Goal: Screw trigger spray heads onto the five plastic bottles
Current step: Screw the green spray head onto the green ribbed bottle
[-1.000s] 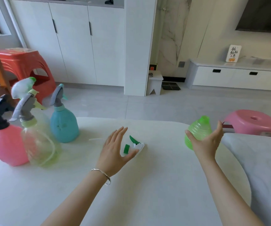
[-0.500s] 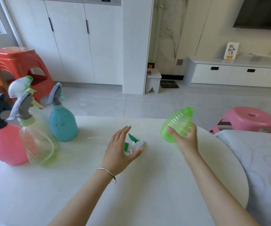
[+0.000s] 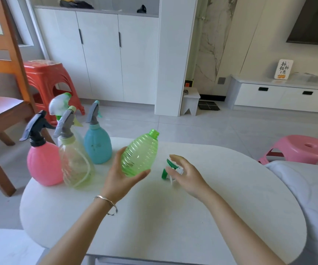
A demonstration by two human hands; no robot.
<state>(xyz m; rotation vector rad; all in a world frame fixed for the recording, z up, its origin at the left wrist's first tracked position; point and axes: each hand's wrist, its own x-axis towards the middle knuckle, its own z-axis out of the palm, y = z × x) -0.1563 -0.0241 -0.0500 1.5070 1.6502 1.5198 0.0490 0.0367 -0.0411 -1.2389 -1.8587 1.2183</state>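
Our left grip [image 3: 122, 175] cradles the green bottle [image 3: 140, 153], neck tilted away for threading. Our right grip [image 3: 185, 174], fingers spread, hovers over the spray head [image 3: 168, 169].

L hand [image 3: 123, 175] palm up, cupped w/ load, R hand [image 3: 187, 174] fingers spread, hovering

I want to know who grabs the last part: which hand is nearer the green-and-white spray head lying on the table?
The right hand, hovering open just over the spray head. The left hand is off to its left, holding the green bottle.
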